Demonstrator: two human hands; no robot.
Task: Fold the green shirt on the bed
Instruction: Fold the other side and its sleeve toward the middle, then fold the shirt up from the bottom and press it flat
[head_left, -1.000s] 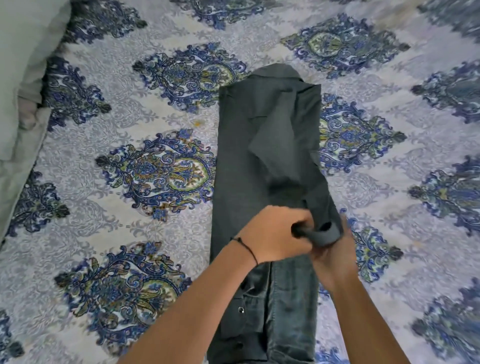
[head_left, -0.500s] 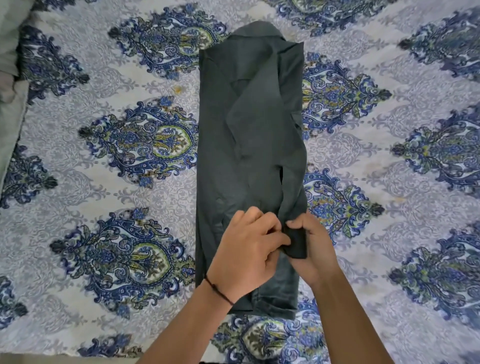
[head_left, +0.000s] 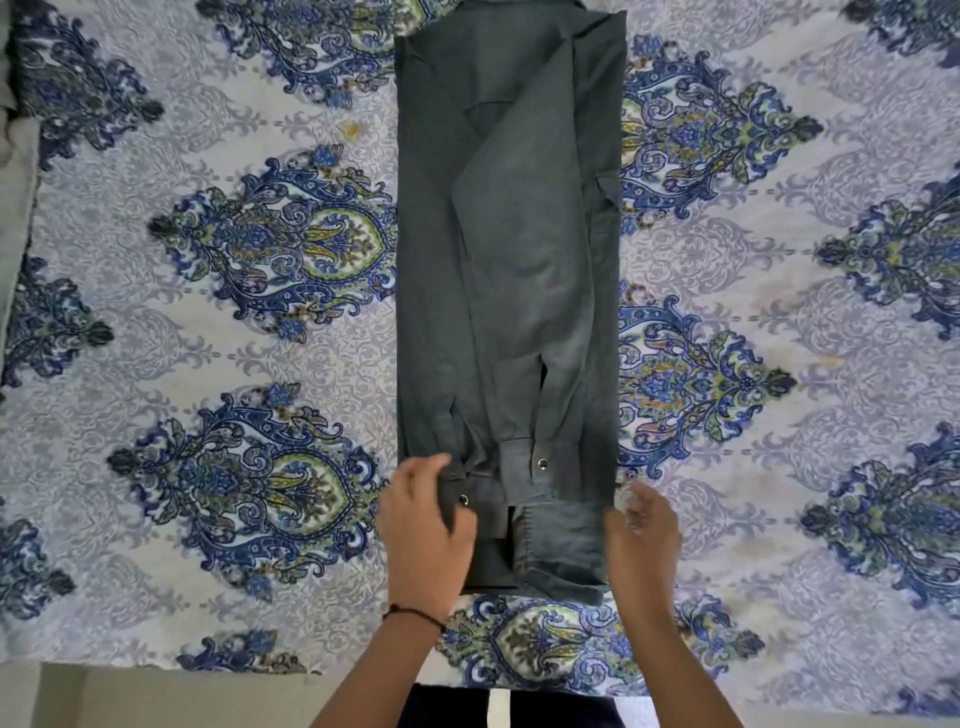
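Bedsheet (head_left: 156, 364) with blue and green medallions fills the view. The green shirt (head_left: 509, 234) lies on it in the middle, narrowed to a long strip with both sleeves turned in and laid down its length. At the near end the left hand (head_left: 426, 530) curls fingers and thumb onto the strip's left edge, pinching cloth beside a cuff. The right hand (head_left: 644, 540) touches the right edge, but it is too blurred to tell whether its fingers close on the fabric. Two cuff snaps (head_left: 543, 462) show just above the hands. The lengthwise folds look done, so the crosswise fold seems next. That calls for a firm hold on both near corners and an even lift toward the collar.
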